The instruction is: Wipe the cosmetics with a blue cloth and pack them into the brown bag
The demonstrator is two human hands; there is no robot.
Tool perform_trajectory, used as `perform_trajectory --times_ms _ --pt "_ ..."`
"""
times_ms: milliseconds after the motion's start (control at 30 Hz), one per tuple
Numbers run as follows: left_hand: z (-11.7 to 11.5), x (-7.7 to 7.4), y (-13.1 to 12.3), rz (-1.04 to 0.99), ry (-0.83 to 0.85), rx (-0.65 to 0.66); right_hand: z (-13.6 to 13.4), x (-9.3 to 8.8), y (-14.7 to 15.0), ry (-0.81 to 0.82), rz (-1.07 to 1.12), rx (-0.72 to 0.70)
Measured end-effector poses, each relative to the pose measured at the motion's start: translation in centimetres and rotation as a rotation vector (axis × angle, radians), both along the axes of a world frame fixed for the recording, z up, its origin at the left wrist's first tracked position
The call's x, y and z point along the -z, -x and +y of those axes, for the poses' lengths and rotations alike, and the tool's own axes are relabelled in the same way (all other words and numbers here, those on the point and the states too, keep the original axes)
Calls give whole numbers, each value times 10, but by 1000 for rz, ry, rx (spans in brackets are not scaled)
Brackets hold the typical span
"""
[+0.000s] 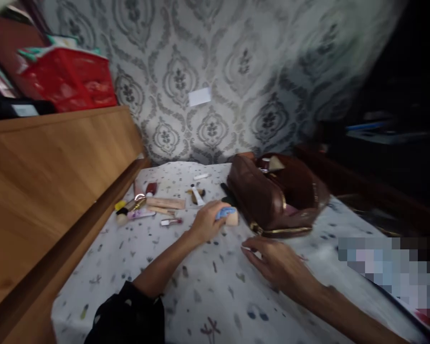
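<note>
My left hand [207, 223] is closed around a small blue and beige container [231, 217], just above or on the patterned white cloth [200, 277]; blur hides which. To its right, my right hand [272, 260] is held low over the cloth, thumb and forefinger apart, with nothing visible between them. Behind that hand a brown bag [258, 191] stands unzipped, a few small items showing at its mouth. Left of my left hand lie several cosmetics, among them a beige tube [166, 203], a lipstick [171, 221] and a dark red bottle [151, 189]. A white tube [197, 195] rests farther back.
A wooden panel [57, 167] borders the cloth on the left, with a red basket [71, 79] on top. Patterned wallpaper [243, 62] rises at the back. Along the right side are a dark area and a pixelated object [397, 272].
</note>
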State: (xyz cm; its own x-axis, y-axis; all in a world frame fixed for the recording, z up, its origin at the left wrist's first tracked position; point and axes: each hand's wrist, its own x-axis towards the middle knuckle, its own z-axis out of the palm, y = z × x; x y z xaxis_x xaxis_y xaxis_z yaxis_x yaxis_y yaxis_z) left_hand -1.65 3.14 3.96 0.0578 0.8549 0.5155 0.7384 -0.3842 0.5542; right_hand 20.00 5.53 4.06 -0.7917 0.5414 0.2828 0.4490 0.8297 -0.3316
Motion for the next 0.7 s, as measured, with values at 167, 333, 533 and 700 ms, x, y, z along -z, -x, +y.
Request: perform_trajectory --times_ms 167,333,533,700 --pt "-35 11 40 -50 74 -214 12 30 62 479 136 -33" --pt "-55 20 74 -80 26 -360 8 43 109 680 273 -50" --pt "-59 24 114 -57 -3 -555 -7 47 119 530 336 -71" --pt "-56 22 148 -8 32 -805 -5 48 110 576 327 -105"
